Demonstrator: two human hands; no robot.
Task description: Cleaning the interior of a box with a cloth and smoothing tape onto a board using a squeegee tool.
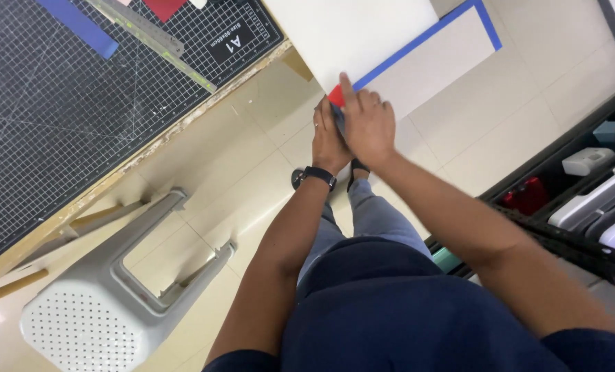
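The person stands beside a workbench and holds both hands out over the floor, close together. The right hand [368, 124] lies on top, fingers folded around the near corner of a large white board [352, 34], with the index finger stretched straight along the board's surface. Just beside that finger, at the board's corner, a small red piece [335, 95] shows, touching the fingers; whether it is tape, paper or something else cannot be told. The left hand [328, 141] sits underneath and slightly to the left, its fingers curled up against the same corner; a dark watch [320, 175] circles its wrist. How tightly either hand grips is hidden, since the hands overlap.

The white board runs away from the hands toward the top of the view. Behind it a second pale board [445, 55] with a blue edge strip lies at a slant over the tiled floor.

To the left, a dark gridded cutting mat [59, 117] covers the bench, with a metal ruler [152, 41] and a blue strip [80, 24] on it. A white plastic stool [100, 310] stands below the bench edge. Dark shelving [569, 241] with cases runs along the right.
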